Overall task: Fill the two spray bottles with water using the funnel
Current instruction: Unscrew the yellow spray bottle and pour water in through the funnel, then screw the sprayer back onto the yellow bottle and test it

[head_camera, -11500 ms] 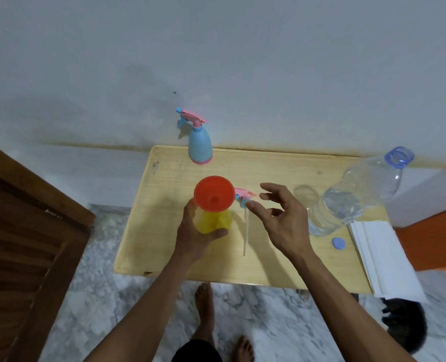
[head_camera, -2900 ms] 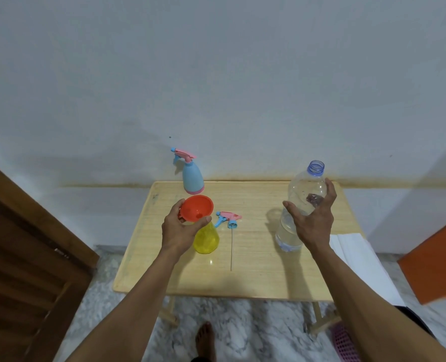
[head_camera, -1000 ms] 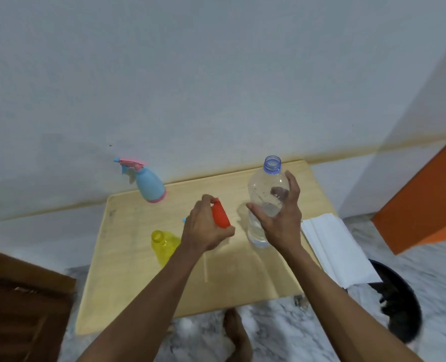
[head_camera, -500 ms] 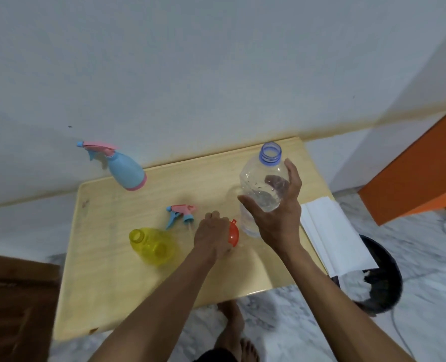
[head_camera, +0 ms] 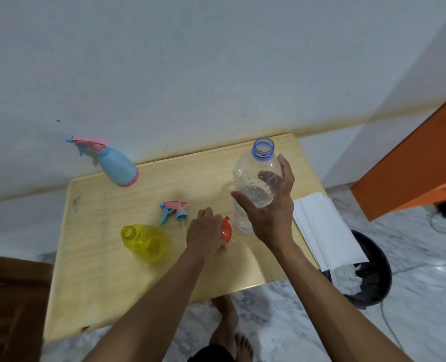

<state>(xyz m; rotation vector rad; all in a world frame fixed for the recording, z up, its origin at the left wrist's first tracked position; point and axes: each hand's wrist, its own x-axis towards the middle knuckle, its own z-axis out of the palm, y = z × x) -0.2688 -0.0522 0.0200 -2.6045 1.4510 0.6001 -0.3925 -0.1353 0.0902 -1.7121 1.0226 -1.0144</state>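
On a pale wooden tabletop (head_camera: 94, 270) set against a white wall, my right hand (head_camera: 270, 212) grips a clear, uncapped water bottle (head_camera: 256, 178) standing upright, thumb on the near side and fingers curled round the far side — only a little water shows low in it. My left hand (head_camera: 203, 235) rests low over the tabletop just left of the bottle, fingers curled round the orange funnel (head_camera: 226, 230), whose rim peeks out at the hand's right edge. Just left of that hand the yellow spray bottle (head_camera: 145, 241) stands with its neck open and the top removed. Its pink-and-blue trigger head (head_camera: 173, 211) lies on the wood behind it, dip tube running toward my left hand. The blue spray bottle (head_camera: 117, 165) stands at the tabletop's far left edge near the wall — its pink trigger top is on. A stack of white paper towels (head_camera: 323, 231) overhangs the right edge of the tabletop, above a dark bin (head_camera: 373, 283) on the marble floor. An orange cabinet (head_camera: 415, 165) stands at far right.
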